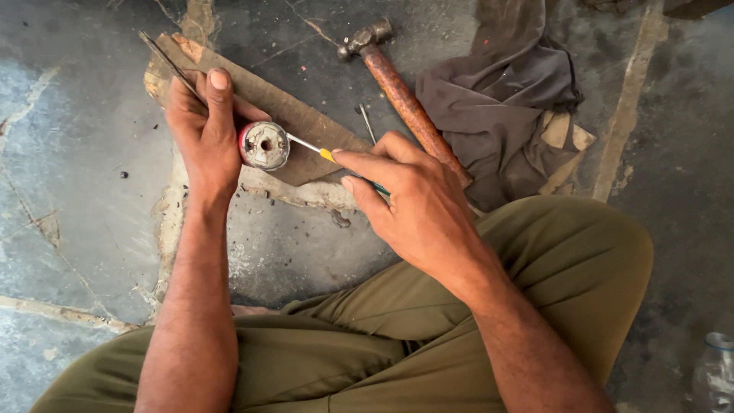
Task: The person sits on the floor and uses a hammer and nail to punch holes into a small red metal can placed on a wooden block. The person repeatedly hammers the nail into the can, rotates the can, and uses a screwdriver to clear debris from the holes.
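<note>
My left hand (202,130) grips a small round part (264,145) with a red side and a dusty grey face that has a hole in its middle. My right hand (413,203) holds a thin screwdriver (317,150) with a yellow and teal handle. Its metal shaft points left, and its tip touches the right edge of the round part. Both hands are above a worn flat metal plate (306,122) lying on the stone floor. I sit cross-legged in olive trousers (382,352).
A hammer (401,95) with a wooden handle lies beyond my right hand. A dark grey cloth (505,99) is heaped at the upper right. A thin nail (368,122) lies near the hammer. A clear plastic bottle (715,371) stands at the lower right corner.
</note>
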